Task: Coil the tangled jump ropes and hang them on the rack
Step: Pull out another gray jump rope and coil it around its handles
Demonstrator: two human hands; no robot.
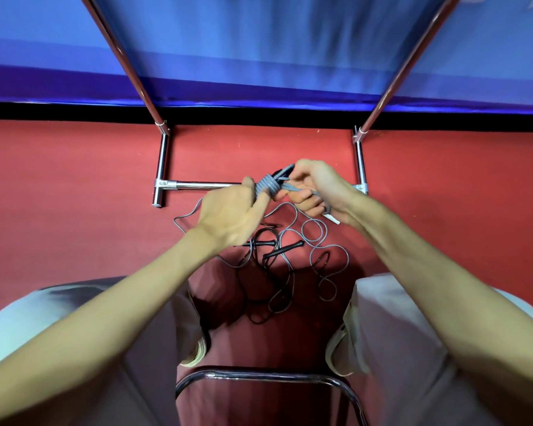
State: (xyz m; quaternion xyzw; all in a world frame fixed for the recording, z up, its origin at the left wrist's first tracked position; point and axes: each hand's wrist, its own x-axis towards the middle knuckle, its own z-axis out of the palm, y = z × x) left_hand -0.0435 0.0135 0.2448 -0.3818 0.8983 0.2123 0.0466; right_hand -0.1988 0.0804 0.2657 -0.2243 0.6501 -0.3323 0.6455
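A grey jump rope is partly wound into a tight coil (pixel 269 186) around the fingers of my left hand (pixel 231 215). My right hand (pixel 316 187) pinches the coil's far end and grips the rope's grey handle (pixel 322 204). The loose rest of the grey rope (pixel 317 241) lies in loops on the red floor below. Tangled with it is a black jump rope (pixel 268 299), whose black handles (pixel 282 249) lie on the floor. The chrome rack (pixel 194 185) stands just beyond my hands; its uprights rise out of view.
A blue curtain (pixel 265 50) hangs behind the rack, with a black strip along its foot. My knees in pale trousers (pixel 391 333) flank the ropes. A chrome chair frame (pixel 259 376) curves at the bottom.
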